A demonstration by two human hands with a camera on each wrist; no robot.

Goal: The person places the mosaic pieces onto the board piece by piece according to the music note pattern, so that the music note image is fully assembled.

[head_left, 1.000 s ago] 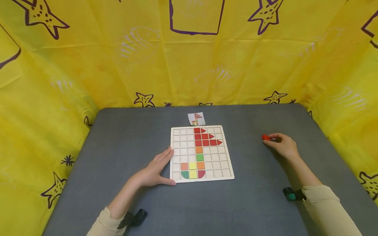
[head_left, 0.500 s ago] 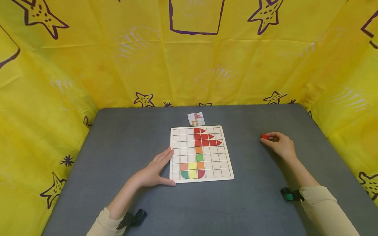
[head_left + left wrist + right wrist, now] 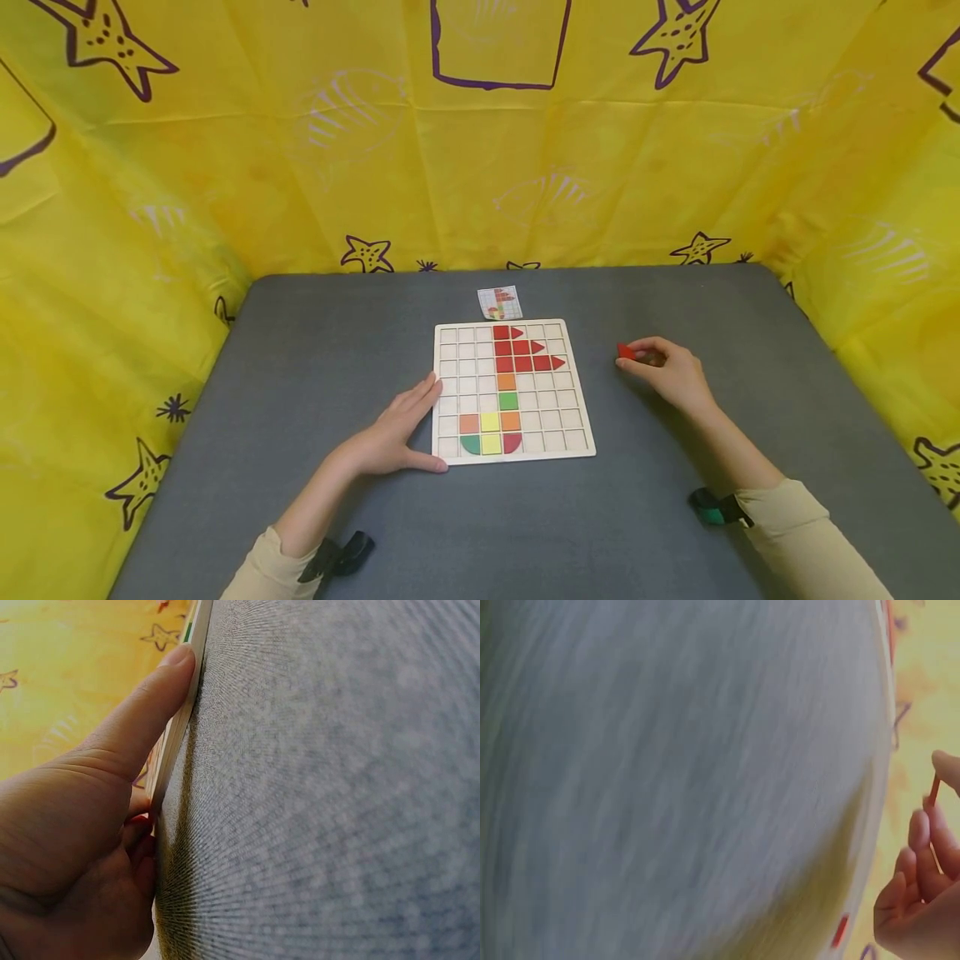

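Observation:
A square wooden grid board (image 3: 459,362) lies on the grey table, with coloured flat pieces set in its cells. Three red rows, each ending in a triangle, fill part of its top; orange and green squares (image 3: 507,401) run below them. My left hand (image 3: 386,433) rests along the board's left edge, fingers straight and thumb at the near corner. To the right of the board, my right hand (image 3: 675,375) pinches a small red triangle piece (image 3: 626,352) between thumb and fingertips. That piece shows edge-on in the right wrist view (image 3: 934,790).
Behind the board lies a small picture card (image 3: 499,302) printed with a coloured grid pattern. Yellow patterned cloth (image 3: 480,167) hangs around the back and sides of the table. Black straps (image 3: 337,557) with small devices sit at both wrists.
My right hand has moved left toward the board, carrying the red triangle piece. The left hand and the board stay where they were.

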